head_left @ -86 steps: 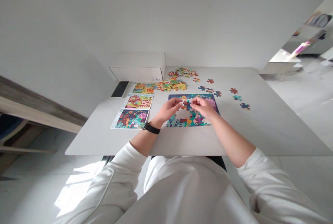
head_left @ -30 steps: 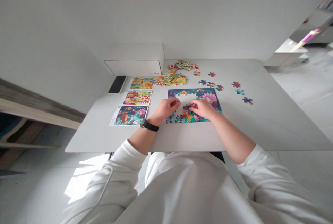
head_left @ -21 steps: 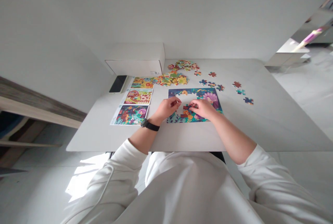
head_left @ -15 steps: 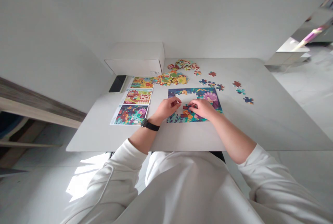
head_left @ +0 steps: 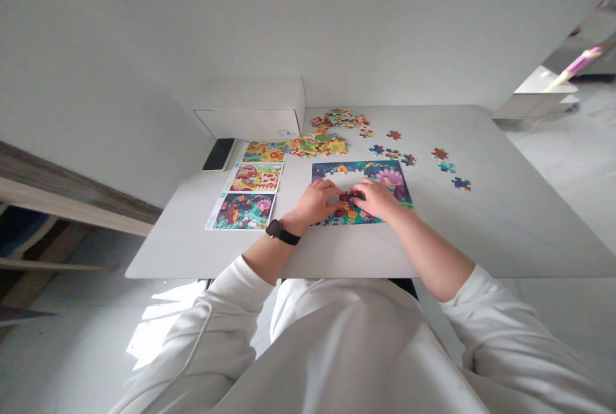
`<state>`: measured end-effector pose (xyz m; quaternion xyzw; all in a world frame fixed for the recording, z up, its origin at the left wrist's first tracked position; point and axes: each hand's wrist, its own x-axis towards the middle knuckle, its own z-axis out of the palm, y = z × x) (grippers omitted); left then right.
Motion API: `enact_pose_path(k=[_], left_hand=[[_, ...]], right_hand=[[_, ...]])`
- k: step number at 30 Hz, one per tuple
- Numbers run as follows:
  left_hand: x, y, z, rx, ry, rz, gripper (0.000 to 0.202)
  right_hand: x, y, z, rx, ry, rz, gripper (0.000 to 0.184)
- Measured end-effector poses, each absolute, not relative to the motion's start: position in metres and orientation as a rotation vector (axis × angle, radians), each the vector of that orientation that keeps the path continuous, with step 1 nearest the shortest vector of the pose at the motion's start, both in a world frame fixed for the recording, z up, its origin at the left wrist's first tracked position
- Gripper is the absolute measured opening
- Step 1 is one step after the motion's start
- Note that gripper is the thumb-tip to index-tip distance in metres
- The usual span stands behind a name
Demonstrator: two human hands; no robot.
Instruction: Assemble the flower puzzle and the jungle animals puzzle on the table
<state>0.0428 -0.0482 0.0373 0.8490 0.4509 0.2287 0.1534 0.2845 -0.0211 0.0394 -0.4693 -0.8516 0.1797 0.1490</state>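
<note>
A partly assembled jigsaw puzzle (head_left: 397, 188) in dark blue, purple and teal lies in front of me, with a pale gap in its upper middle. My right hand (head_left: 378, 200) reaches in over it, its fingers closed on a dark puzzle piece (head_left: 355, 196). From the other side my left hand (head_left: 316, 201), a black watch (head_left: 283, 232) on its wrist, brings thumb and index finger against the left edge of the same small red and dark area. Both sets of fingertips partly cover the piece.
Left of the puzzle lies a picture sheet (head_left: 244, 211) with three scenes, beside a phone (head_left: 219, 154) and a white box (head_left: 250, 124). Two heaps of loose pieces, yellow (head_left: 322, 144) and mixed (head_left: 341, 119), lie behind. Several single pieces (head_left: 408, 160) are scattered to the right.
My left hand has moved slightly right and down from above the gap, its fingers now at the piece beside my right hand. The right hand has barely moved.
</note>
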Motion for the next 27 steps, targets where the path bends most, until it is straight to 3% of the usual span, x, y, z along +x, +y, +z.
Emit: enact_pose_path(k=[27], left_hand=[[0.0439, -0.0486, 0.0360, 2.483, 1.157, 0.624, 0.020]], right_hand=[[0.2873, -0.0184, 0.0354, -1.357, -2.456, 0.516, 0.019]])
